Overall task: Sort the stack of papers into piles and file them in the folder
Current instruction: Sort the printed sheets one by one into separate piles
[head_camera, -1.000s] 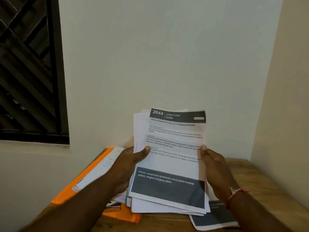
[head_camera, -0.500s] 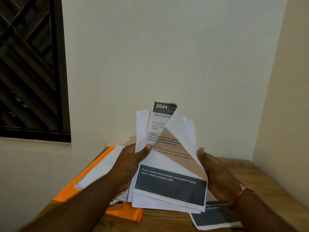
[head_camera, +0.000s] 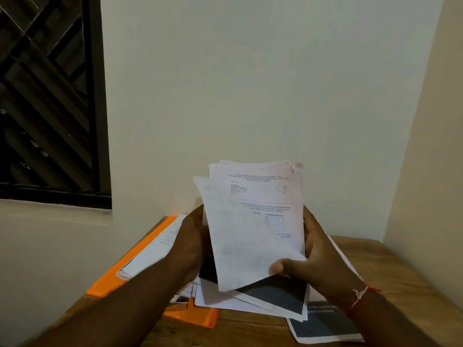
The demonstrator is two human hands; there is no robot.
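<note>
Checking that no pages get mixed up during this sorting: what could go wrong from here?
The right hand pinches the front sheet by one lower corner only; it could slip or crease. The stack in the left hand is fanned unevenly, so pages might slide out onto the sheet lying on the table and get mixed.

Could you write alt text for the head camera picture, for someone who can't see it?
Left hand and right hand hold a stack of papers raised above a wooden table, the right pinching the lower edge of the front sheet. An orange folder with more papers lies at left.
</note>
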